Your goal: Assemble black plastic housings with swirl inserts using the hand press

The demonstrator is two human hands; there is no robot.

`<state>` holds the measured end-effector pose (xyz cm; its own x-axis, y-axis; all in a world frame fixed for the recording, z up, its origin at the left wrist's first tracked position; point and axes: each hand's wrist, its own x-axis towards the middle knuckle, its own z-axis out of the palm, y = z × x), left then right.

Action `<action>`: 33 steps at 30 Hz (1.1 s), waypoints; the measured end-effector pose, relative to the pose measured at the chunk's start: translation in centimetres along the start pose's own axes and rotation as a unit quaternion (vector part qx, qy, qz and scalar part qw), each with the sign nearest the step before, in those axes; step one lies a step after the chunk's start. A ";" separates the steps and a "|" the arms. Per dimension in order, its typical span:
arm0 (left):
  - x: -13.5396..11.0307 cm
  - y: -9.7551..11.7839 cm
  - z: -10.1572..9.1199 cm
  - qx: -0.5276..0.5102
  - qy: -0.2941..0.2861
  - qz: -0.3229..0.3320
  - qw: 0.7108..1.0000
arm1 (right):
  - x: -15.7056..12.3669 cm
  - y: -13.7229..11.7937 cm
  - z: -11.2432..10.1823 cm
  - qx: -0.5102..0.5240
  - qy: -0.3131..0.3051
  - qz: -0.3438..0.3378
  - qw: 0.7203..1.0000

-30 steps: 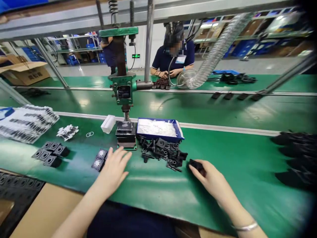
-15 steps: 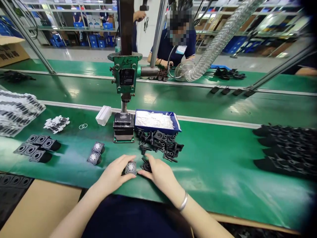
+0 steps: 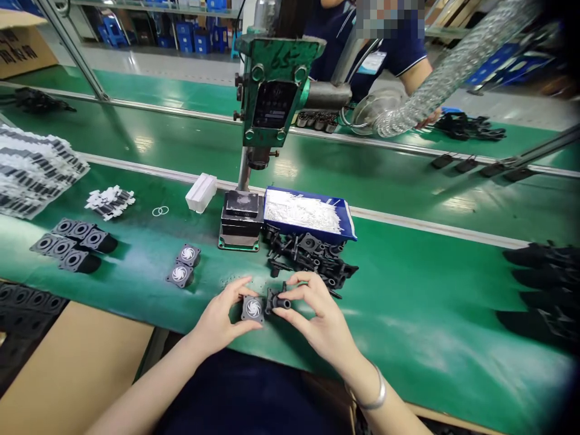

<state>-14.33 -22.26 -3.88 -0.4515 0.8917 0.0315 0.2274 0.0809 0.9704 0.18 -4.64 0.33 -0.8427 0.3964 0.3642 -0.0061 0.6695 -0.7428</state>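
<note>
My left hand [image 3: 221,319] pinches a small square black part with a white swirl face [image 3: 252,309] just above the green mat. My right hand [image 3: 317,314] grips a black plastic housing [image 3: 276,300] right beside it, the two parts nearly touching. Two more swirl-faced parts [image 3: 183,264] lie on the mat to the left. A heap of black housings [image 3: 312,257] lies just beyond my right hand.
A green hand press [image 3: 272,90] stands over a black fixture block [image 3: 241,219]. A blue tray of white pieces [image 3: 308,214], a white block [image 3: 201,192], black ring parts [image 3: 75,244] and stacked strips [image 3: 31,172] lie around. A person works across the belt [image 3: 389,42].
Both hands lifted their parts slightly and brought them closer together. The camera moved in nearer to the press, and my right hand now pinches the housing with raised fingers.
</note>
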 end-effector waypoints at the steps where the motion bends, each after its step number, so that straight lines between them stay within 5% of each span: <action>1: 0.0 0.0 0.0 0.001 0.000 0.007 1.000 | 0.3 -0.7 0.1 0.009 -0.011 -0.018 1.000; 8: 0.0 -0.2 0.0 0.034 0.000 0.041 0.999 | 1.5 -2.2 2.0 0.025 -0.089 -0.100 0.991; 18: 0.0 0.0 -0.2 0.060 -0.005 0.034 0.998 | 1.2 -1.8 2.3 0.030 -0.107 -0.058 0.992; 26: 0.5 0.6 -0.7 0.113 -0.028 0.097 0.988 | 1.1 -1.5 3.0 0.053 -0.111 -0.056 0.991; 31: 1.9 3.4 -2.5 0.126 0.017 0.178 0.976 | 3.3 -2.4 0.1 0.016 -0.135 -0.091 0.987; 33: 4.0 5.7 -4.6 0.148 0.048 0.244 0.957 | 5.9 -3.4 -2.5 -0.041 -0.082 -0.133 0.987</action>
<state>-18.76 -20.30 2.86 -0.3028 0.8115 0.4999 0.6594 -0.2003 0.7246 -3.39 -2.99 6.45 -0.8933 0.0971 0.4389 -0.2009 0.7872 -0.5830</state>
